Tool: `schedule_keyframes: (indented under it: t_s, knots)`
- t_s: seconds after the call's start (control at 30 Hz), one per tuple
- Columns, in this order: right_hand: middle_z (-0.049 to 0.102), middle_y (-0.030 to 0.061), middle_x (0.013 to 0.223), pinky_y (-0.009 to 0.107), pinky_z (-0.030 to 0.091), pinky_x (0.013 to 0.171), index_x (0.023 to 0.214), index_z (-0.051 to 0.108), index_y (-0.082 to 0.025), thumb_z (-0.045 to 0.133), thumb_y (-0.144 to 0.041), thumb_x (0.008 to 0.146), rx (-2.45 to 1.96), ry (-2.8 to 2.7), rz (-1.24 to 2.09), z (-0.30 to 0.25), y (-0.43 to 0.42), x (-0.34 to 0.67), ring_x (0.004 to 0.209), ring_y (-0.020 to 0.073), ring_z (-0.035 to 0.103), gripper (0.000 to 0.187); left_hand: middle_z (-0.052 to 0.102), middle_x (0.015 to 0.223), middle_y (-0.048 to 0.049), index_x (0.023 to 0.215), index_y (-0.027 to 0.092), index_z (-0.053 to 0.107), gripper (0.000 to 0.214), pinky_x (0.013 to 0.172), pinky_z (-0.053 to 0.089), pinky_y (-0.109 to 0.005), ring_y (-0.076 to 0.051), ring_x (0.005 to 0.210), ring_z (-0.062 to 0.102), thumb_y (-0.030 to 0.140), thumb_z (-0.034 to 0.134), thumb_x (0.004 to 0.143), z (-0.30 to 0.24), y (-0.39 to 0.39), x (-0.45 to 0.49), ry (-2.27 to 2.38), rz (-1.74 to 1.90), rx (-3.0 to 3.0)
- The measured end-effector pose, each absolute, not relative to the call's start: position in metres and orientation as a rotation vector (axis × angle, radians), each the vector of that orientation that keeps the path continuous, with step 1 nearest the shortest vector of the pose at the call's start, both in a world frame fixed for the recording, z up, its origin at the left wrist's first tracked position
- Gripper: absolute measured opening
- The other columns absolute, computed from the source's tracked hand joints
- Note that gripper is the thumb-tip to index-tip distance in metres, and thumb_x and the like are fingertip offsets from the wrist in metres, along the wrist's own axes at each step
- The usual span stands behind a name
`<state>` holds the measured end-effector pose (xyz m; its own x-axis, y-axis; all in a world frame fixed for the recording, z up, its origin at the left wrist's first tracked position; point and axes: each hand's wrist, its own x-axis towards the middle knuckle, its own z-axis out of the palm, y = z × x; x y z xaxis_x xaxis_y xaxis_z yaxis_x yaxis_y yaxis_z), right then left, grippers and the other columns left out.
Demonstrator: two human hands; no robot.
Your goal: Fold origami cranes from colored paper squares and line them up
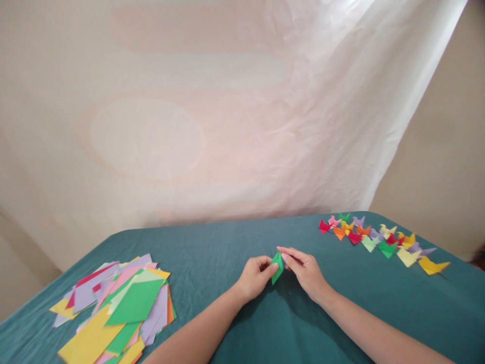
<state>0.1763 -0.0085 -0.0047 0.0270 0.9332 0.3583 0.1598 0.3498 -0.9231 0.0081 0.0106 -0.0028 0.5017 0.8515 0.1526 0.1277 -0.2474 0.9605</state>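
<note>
A small folded green paper piece (278, 266) is held just above the teal tablecloth (212, 253), near the middle of the table. My left hand (255, 277) pinches its left side with curled fingers. My right hand (303, 270) pinches its upper right side, fingers pressed together on the fold. Both forearms reach in from the bottom edge.
A loose pile of flat coloured paper sheets (117, 306) lies at the front left. Several finished folded paper figures (379, 237) in many colours stand in a row at the back right. A pale sheet (227, 111) hangs behind the table.
</note>
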Motion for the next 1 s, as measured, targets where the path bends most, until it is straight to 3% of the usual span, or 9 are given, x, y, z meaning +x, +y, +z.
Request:
schedule_keyframes:
  t_s: [0.67, 1.0]
  knots:
    - [0.059, 0.0011, 0.077, 0.023, 0.044, 0.057, 0.100, 0.069, -0.022, 0.057, -0.034, 0.079, -1.050, -1.414, 0.868, -0.0069, -0.0080, 0.1774, 0.062, 0.0121, 0.051, 0.027, 0.047, 0.061, 0.0019, 0.071, 0.011, 0.058, 0.032, 0.055, 0.032, -0.020, -0.009, 0.057, 0.039, 0.042, 0.055, 0.079, -0.0018, 0.0105, 0.0093, 0.849, 0.863, 1.689]
    - [0.062, 0.0042, 0.084, 0.025, 0.045, 0.063, 0.100, 0.068, -0.020, 0.056, -0.031, 0.080, -1.051, -1.529, 0.650, -0.0059, -0.0093, 0.1779, 0.072, 0.0154, 0.056, 0.026, 0.046, 0.060, 0.0023, 0.070, 0.011, 0.057, 0.032, 0.054, 0.032, -0.020, -0.009, 0.056, 0.038, 0.042, 0.056, 0.078, -0.0023, 0.0107, 0.0091, 0.858, 0.873, 1.674]
